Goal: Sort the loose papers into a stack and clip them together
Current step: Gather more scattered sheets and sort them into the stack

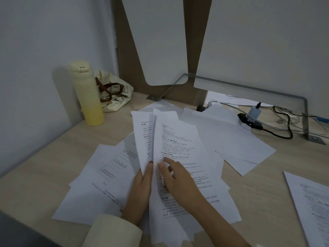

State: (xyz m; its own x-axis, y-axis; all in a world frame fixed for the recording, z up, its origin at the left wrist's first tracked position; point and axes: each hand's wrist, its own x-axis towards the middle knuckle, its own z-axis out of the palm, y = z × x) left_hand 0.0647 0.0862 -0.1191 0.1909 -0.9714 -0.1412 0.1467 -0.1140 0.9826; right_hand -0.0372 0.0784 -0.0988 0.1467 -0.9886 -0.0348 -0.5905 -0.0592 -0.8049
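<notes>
Gripping sheets (175, 139) — long axis pointing away — left hand (140, 189), right hand (179, 179).

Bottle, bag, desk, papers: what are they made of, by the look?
Bottle: probably plastic or coated metal, matte yellow; cannot tell which.
Bag: cloth, cream and printed, slumped and creased.
Desk: pale wood-grain, likely laminate, matte.
Papers: thin white printed paper; sheets curl.
</notes>
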